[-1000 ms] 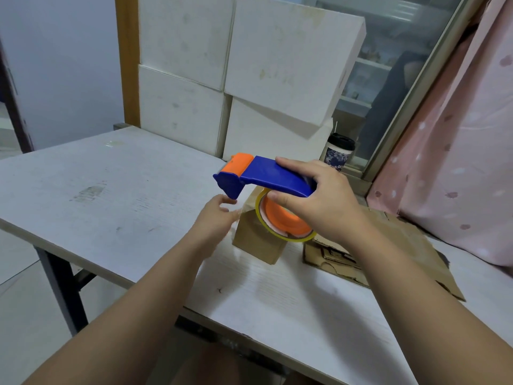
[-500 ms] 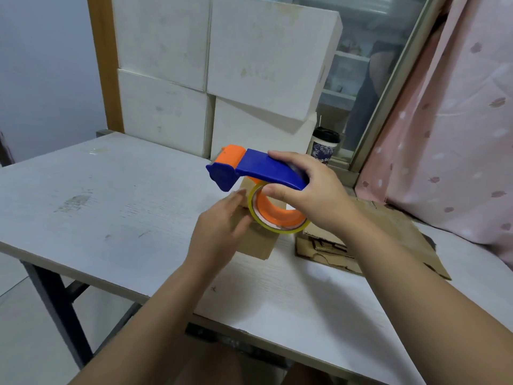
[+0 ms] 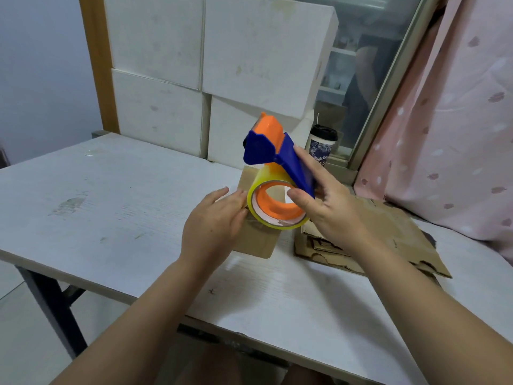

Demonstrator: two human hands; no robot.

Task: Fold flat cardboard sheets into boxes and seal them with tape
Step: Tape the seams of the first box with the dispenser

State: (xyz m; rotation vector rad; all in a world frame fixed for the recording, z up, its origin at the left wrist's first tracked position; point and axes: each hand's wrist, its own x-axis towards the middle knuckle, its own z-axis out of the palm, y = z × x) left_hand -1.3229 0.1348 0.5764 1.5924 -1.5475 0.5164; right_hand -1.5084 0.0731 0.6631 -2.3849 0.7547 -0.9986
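The left hand (image 3: pixel 216 218) lies flat against the near side of a small brown cardboard box (image 3: pixel 258 241), fingers straight, steadying it. The box stands folded on the table between the two hands, so I judge the folding of this one done. Just right of that hand and over the box, the blue and orange plastic tape dispenser (image 3: pixel 273 151) tips nose-up. Its roll of clear yellowish tape (image 3: pixel 256 209) sits low against the box top. The right hand (image 3: pixel 330 209) holds the dispenser, thumb hooked into the orange core and fingers laid along the blue handle. I cannot tell whether any strip is already stuck down; the sealing looks to be in progress. Under and beyond the right wrist lies a stack of flat brown cardboard sheets (image 3: pixel 394 240), unfolded, so more boxes are left to make.

The worn white wooden table (image 3: pixel 111 204) stretches away left of the left hand. Behind both hands, large white boxes (image 3: pixel 249 65) are stacked against the wall. Past the right hand's fingertips stands a patterned paper cup with a black lid (image 3: pixel 322 145), then a glass door frame (image 3: pixel 388 93), then a pink spotted curtain (image 3: pixel 458 120).
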